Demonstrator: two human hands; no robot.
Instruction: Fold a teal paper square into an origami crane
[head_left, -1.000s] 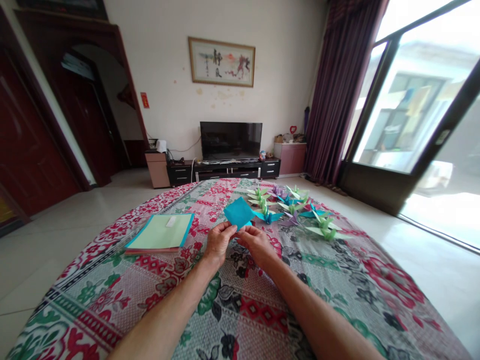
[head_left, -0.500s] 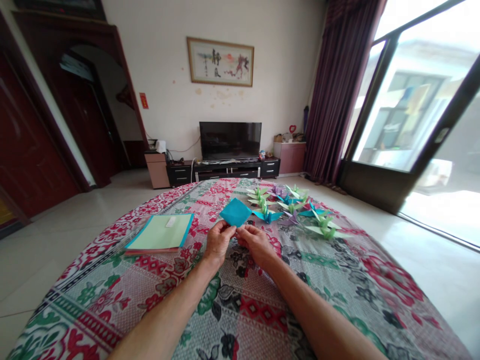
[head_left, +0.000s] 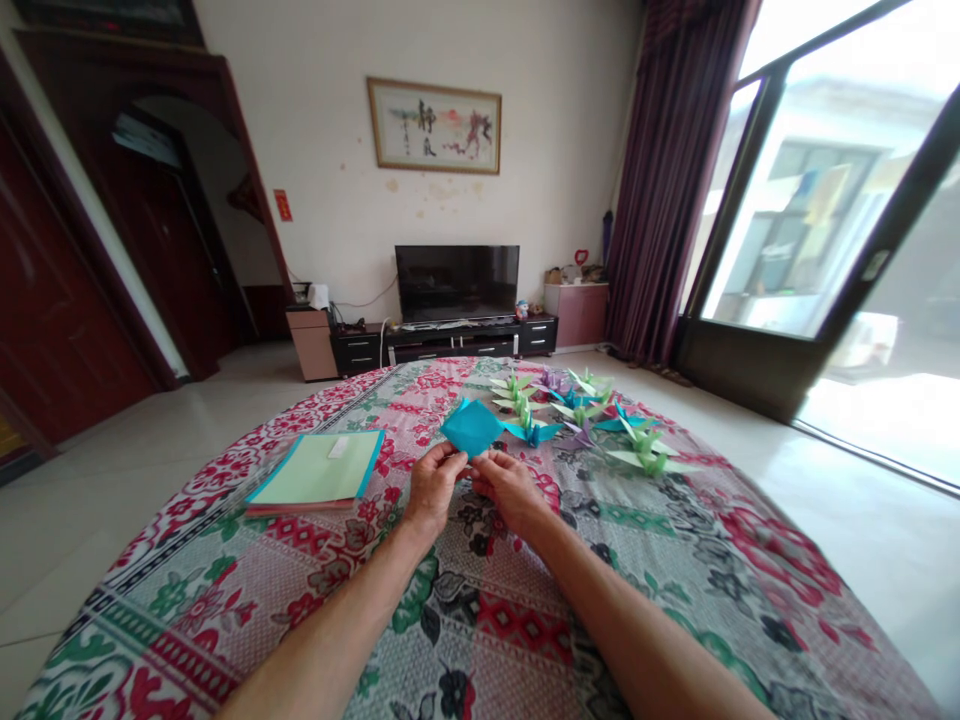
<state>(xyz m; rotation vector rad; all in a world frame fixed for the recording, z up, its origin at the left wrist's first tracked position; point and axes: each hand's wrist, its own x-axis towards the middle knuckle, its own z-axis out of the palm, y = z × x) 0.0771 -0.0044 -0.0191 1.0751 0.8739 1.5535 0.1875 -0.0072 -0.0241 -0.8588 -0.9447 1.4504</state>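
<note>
A folded piece of blue origami paper [head_left: 472, 427] is held up over the middle of the table, diamond-like in outline. My left hand [head_left: 435, 482] pinches its lower left edge between thumb and fingers. At the lower right edge my right hand [head_left: 510, 483] pinches the same paper, the two hands nearly touching. Just to the right of the paper, a blue paper crane [head_left: 533, 433] rests on the tablecloth, its left wing close to the paper. Behind and beside it stand several more cranes, among them a green one [head_left: 649, 457] and a purple one [head_left: 580, 434].
To the left lies a stack of coloured paper [head_left: 311, 472], pale green on top with a blue edge, bearing a small white piece [head_left: 338, 447]. A flowered tablecloth [head_left: 525, 620] covers the round table. Beyond are a television [head_left: 457, 285] and low cabinets [head_left: 358, 351].
The top of the blue paper has shifted from a flat diamond to a slightly opened, uneven edge. Both hands keep their pinch in nearly the same place. The view has turned slightly.
</note>
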